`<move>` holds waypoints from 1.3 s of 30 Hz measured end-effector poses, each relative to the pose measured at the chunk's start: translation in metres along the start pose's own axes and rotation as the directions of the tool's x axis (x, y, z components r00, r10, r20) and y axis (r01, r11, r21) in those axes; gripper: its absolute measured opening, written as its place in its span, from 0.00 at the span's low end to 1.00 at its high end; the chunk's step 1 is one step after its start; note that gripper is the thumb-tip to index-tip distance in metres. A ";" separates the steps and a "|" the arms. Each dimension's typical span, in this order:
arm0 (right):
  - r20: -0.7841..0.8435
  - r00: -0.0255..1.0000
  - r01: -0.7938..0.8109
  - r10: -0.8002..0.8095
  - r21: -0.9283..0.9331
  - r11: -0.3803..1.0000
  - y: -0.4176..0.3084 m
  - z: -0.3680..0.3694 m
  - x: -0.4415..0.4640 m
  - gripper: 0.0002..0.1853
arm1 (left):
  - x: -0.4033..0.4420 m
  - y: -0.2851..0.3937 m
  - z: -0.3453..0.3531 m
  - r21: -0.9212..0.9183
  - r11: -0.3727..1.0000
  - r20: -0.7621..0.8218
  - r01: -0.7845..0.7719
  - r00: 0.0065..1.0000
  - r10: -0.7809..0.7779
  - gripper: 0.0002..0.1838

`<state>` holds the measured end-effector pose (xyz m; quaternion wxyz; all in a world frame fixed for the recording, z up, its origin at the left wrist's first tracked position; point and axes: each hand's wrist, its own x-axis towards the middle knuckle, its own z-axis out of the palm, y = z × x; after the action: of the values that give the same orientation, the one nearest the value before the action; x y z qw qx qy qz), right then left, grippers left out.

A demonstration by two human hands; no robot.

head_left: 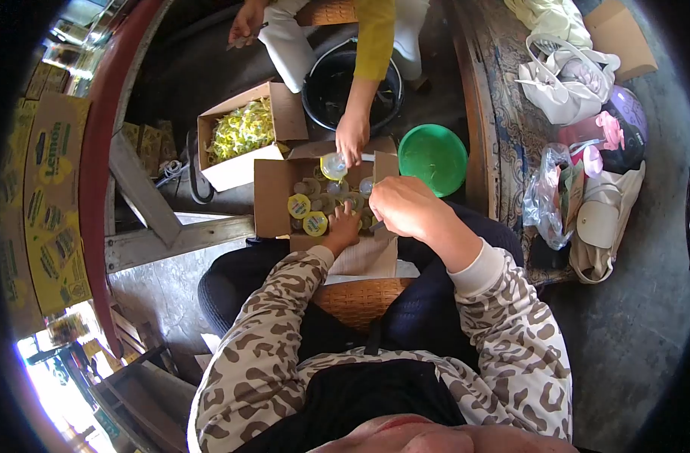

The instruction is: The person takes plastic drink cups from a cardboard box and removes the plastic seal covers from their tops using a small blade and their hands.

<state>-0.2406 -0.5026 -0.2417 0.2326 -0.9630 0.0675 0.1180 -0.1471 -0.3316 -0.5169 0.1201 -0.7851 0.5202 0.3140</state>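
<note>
An open cardboard box (273,198) stands in front of me, holding several clear plastic cups, some with yellow printed lids (315,223). My left hand (343,226) reaches over the near side of the box, fingers stretched out on the cups. Above the box's right side is my right hand (409,208), its fingers closed; a small dark piece shows below them, too unclear to name. Across from me, a co-worker's hand (352,137) grips a clear cup (334,166) with a yellow rim over the box. The co-worker's other hand (247,26) holds a thin dark-ended tool.
Yellow-green strips fill another cardboard box (241,134) at the left. A black bucket (315,106) and a green basin (433,160) stand beyond. Bags (564,83) lie on the patterned bench at the right. A wooden frame (145,192) and yellow lemon cartons (54,204) stand left.
</note>
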 end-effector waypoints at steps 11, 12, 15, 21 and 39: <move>-0.033 0.999 -0.019 0.019 0.015 1.000 0.011 0.004 0.008 0.03 | 0.008 -0.013 0.005 -0.405 0.908 -0.119 0.112 0.978 -0.174 0.46; -0.035 0.999 -0.020 0.020 0.012 1.000 0.012 0.005 0.008 0.03 | 0.008 -0.013 0.008 -0.404 0.908 -0.123 0.109 0.977 -0.172 0.46; -0.065 0.998 0.002 -0.002 0.002 1.000 0.013 0.008 0.009 0.03 | 0.005 -0.016 0.012 -0.352 0.933 -0.207 0.071 0.967 -0.152 0.48; -0.106 0.994 0.024 -0.021 0.031 0.999 0.018 0.009 0.009 0.04 | -0.001 -0.019 -0.008 -0.311 0.947 -0.230 0.076 0.961 -0.153 0.51; -0.183 0.983 0.005 0.002 0.035 0.999 0.017 -0.027 -0.002 0.05 | -0.196 -0.096 -0.254 -0.744 0.061 -0.664 -0.666 0.725 -0.185 0.35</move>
<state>-0.2408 -0.5303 -0.2252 0.2425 -0.9656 0.0899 0.0278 -0.0192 -0.2759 -0.2119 -0.6651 -0.5976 0.3158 0.3175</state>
